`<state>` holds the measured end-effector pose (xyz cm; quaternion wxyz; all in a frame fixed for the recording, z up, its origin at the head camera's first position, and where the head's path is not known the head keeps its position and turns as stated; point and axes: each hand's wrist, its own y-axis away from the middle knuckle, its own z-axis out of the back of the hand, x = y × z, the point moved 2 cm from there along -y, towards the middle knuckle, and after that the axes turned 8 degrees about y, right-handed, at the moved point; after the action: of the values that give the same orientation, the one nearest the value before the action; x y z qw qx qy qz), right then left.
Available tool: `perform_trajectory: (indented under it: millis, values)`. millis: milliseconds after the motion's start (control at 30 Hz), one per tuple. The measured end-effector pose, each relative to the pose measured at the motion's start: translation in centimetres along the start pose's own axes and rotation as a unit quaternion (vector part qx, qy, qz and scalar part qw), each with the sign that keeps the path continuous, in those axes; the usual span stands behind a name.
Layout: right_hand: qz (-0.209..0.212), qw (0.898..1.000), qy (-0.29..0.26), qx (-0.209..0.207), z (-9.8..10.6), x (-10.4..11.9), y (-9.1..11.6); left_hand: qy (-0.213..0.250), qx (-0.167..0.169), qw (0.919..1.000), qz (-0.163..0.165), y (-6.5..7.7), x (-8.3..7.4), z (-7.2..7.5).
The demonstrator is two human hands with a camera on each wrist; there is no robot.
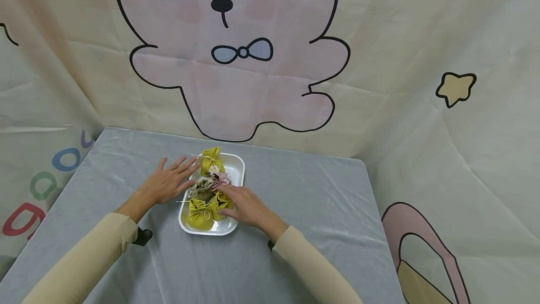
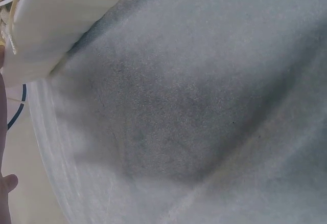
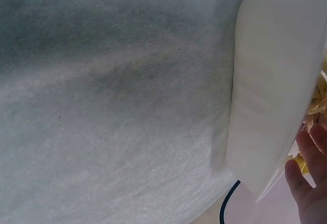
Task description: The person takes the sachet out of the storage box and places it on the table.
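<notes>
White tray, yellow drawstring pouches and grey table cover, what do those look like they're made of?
White tray: probably smooth plastic with a glossy finish, judging by the bright reflections inside it.
Yellow drawstring pouches: fabric, by their gathered necks; the exact weave is too small to tell.
Grey table cover: soft cloth, perhaps velvety, given its wrinkles and patchy sheen.

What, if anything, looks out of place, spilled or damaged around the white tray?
One thing: a light cord hangs over the rim of the white tray beside the left hand, whereas the pouches lie inside. That looks untidy. I see no spill or damage, though the right hand partly covers one yellow pouch.
</notes>
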<state>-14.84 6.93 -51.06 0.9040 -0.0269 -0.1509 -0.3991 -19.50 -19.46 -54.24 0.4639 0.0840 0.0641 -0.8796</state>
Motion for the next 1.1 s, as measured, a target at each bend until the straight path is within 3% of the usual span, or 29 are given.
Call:
perform_trajectory:
  millis: [233, 533, 1100]
  values:
    - [0.021, 0.999, -0.008, -0.033, -0.22, -0.08, -0.16, 0.004, 0.001, 1.0000, 0.002, -0.05, -0.07, 0.08]
    - [0.004, 0.998, -0.044, -0.039, -0.27, 0.02, -0.29, 0.009, 0.010, 0.9998, 0.011, -0.05, -0.08, 0.05]
    - [0.006, 0.998, -0.034, -0.060, -0.01, 0.35, -0.47, 0.013, 0.010, 0.9998, 0.008, -0.08, -0.16, 0.16]
